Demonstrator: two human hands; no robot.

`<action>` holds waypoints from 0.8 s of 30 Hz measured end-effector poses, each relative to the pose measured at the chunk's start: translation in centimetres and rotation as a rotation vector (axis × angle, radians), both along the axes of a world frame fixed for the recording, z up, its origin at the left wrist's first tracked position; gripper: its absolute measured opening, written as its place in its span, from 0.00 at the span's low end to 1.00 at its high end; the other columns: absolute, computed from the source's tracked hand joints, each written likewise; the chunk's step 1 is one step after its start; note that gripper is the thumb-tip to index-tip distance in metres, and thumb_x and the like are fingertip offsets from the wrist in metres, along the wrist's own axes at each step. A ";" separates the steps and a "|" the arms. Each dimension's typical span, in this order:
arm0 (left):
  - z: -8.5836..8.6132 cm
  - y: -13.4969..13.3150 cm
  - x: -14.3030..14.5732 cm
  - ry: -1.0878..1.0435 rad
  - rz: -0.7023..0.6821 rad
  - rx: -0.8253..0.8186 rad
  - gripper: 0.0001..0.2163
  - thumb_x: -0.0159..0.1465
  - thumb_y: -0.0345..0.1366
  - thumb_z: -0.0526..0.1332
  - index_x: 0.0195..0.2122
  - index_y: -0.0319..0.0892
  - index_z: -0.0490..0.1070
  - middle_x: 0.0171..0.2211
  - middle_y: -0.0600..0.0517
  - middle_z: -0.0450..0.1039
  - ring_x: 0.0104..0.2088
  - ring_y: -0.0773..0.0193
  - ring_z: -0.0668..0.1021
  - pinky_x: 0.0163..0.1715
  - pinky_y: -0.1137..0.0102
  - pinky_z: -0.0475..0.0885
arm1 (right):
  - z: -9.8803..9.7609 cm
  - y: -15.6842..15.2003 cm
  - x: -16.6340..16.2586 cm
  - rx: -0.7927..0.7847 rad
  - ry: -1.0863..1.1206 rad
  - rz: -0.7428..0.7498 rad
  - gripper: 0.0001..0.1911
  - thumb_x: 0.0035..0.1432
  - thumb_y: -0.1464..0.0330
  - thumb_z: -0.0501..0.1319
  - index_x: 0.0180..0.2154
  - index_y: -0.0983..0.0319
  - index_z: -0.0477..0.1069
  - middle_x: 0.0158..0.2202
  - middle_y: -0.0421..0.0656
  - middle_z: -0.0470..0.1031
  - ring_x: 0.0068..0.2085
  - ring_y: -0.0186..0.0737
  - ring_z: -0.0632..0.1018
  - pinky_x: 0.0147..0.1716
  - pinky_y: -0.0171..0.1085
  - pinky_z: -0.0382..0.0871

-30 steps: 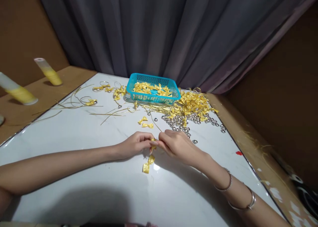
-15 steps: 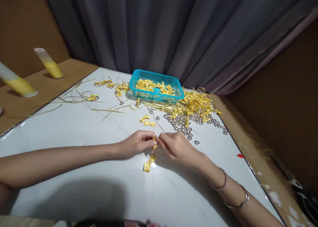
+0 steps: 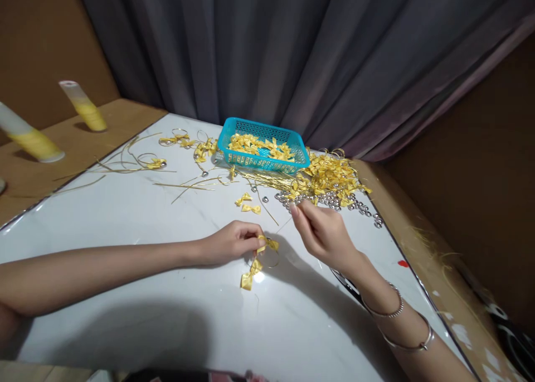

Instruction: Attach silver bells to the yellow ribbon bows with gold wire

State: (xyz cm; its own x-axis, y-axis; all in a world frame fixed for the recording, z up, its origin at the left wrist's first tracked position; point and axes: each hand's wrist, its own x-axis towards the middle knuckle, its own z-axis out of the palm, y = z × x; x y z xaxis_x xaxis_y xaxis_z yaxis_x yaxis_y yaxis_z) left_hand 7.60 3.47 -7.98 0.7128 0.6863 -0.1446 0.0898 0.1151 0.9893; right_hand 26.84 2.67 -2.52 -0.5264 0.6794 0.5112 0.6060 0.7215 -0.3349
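Note:
My left hand is closed in a pinch on a yellow ribbon bow, with a thin gold cord loop hanging beside it. Just below those fingers, another yellow bow lies on the white table. My right hand is raised to the right, thumb and fingers pressed together. A faint thin thread stretches between the bow and its fingertips. Two loose bows and a piece of gold cord lie beyond my hands.
A blue basket of bows stands at the back. Beside it are a heap of bows and scattered silver beads. Yellow-wound spools stand at left. A dark-edged silvery object is partly hidden beneath my right forearm.
My right hand has moved away from my left, up and to the right, drawing out the thread. The bow and cord loop at my left fingers now show; my left hand stays put.

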 end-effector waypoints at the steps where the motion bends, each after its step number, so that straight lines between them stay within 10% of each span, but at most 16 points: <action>1: 0.0 0.0 0.0 -0.006 0.001 -0.001 0.10 0.59 0.38 0.56 0.24 0.39 0.64 0.21 0.56 0.64 0.24 0.69 0.67 0.26 0.73 0.61 | 0.2 0.0 0.1 -0.003 0.001 -0.007 0.16 0.63 0.73 0.48 0.24 0.58 0.45 0.18 0.32 0.45 0.17 0.29 0.51 0.18 0.34 0.46; 7: -0.1 0.0 0.0 -0.008 -0.004 0.006 0.10 0.58 0.39 0.58 0.24 0.39 0.65 0.20 0.56 0.64 0.24 0.68 0.68 0.26 0.73 0.62 | -0.2 0.1 0.5 -0.159 0.029 -0.080 0.17 0.65 0.68 0.47 0.22 0.59 0.52 0.17 0.34 0.53 0.18 0.29 0.58 0.20 0.33 0.51; 15: 0.0 0.0 -0.2 -0.027 -0.014 -0.011 0.11 0.58 0.41 0.58 0.25 0.38 0.66 0.22 0.55 0.64 0.25 0.68 0.67 0.26 0.73 0.62 | -1.9 -1.5 0.0 -0.851 0.153 -0.010 0.15 0.60 0.59 0.56 0.33 0.64 0.72 0.26 0.42 0.74 0.22 0.31 0.72 0.22 0.32 0.66; 24: -0.2 -0.1 -0.4 0.021 -0.030 0.143 0.11 0.61 0.40 0.55 0.27 0.38 0.67 0.23 0.54 0.66 0.26 0.67 0.68 0.27 0.73 0.62 | -2.3 -3.0 -0.3 -0.939 0.405 -0.022 0.07 0.55 0.66 0.60 0.32 0.63 0.70 0.28 0.44 0.78 0.26 0.34 0.77 0.26 0.35 0.72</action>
